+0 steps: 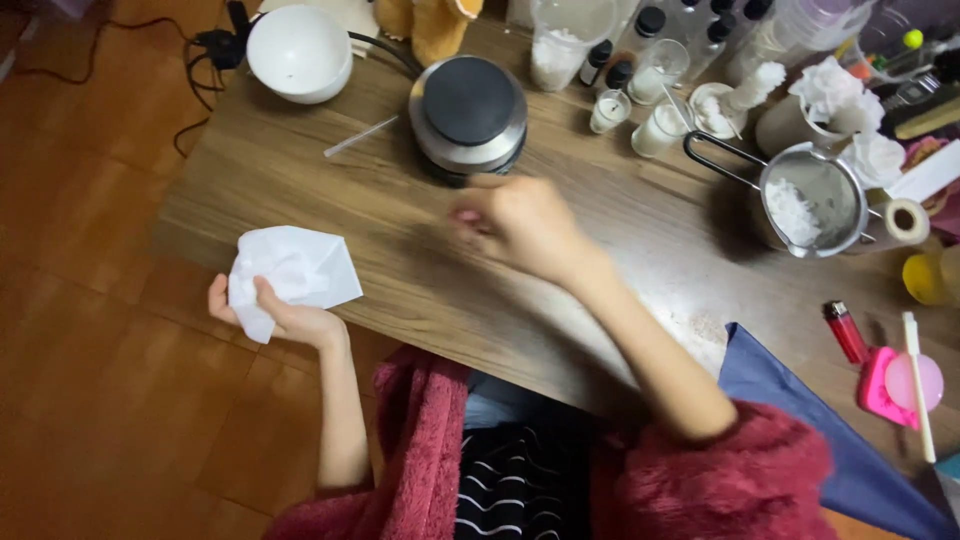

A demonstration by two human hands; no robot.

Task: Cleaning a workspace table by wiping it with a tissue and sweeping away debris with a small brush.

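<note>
Wood grain everywhere, the big table (330, 215) runs corner to corner and the floor (90, 300) under it is brown planks too, with black cables trailing off the far left end. We're sat at the near edge in a fuzzy red robe.

Next biggest on top: the round hot plate (468, 112) with its dark disc, a white bowl (298, 52) left of it, and a steel pot (812, 200) to the right with white flakes in the bottom. Small jars (640, 105) of white stuff cluster behind, and a red lighter (846, 331) lies near the right edge.

Looks like we're mid wipe-up. Our left hand (290, 318) hangs just off the table edge, fingers curled round a crumpled white tissue (290, 272). Our right hand (520, 225) hovers just in front of the hot plate, blurry, so we can't tell if it's pinching anything. A careful reach suits here, since that plate could be hot.
</note>
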